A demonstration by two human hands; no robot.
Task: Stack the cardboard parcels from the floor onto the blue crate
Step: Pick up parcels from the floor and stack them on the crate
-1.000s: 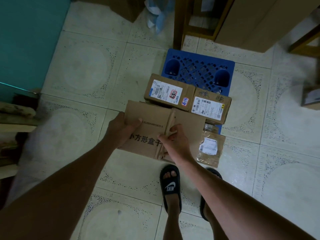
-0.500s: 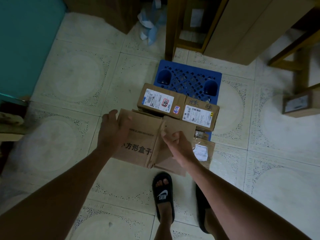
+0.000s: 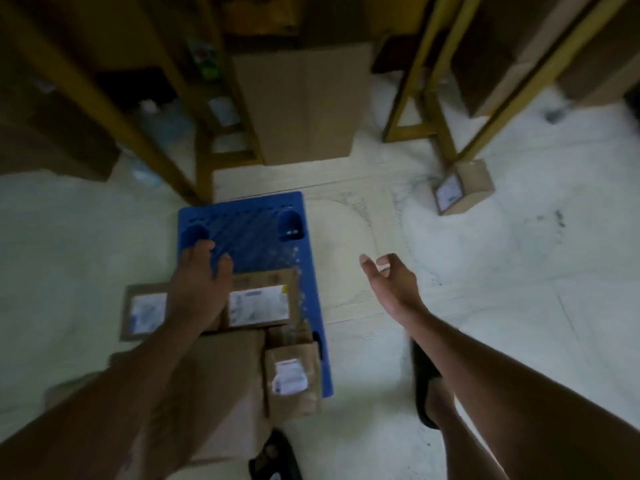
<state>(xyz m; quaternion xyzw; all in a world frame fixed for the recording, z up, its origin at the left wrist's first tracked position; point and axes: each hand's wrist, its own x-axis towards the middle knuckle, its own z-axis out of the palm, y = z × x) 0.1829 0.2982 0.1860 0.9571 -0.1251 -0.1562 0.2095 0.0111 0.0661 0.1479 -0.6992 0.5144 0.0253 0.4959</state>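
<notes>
Several cardboard parcels already sit on the blue crate [image 3: 304, 271], which lies flat on the pale tiled floor [image 3: 519, 306]: a labelled parcel [image 3: 259, 303] lies across its middle, a second labelled parcel [image 3: 143, 311] just left of it appears to overhang the crate's left edge, a small parcel [image 3: 291, 379] rests at the near right corner, and a large plain parcel [image 3: 221, 393] fills the near left, partly hidden under the forearm. They are packed side by side toward the near end, probably to leave the far grid bare for more. The left hand [image 3: 199, 289] hovers over the crate with fingers loosely spread, holding nothing. The right hand [image 3: 391, 285] hangs out to the right above bare floor, fingers slackly curled and empty. One more labelled parcel [image 3: 462, 187] stands on the floor well apart, at the foot of a yellow rack leg [image 3: 446, 147]; it looks like the next to fetch. A tall box [image 3: 304, 102] stands beyond the crate between the racks. The picture is blurred, so labels cannot be read.
</notes>
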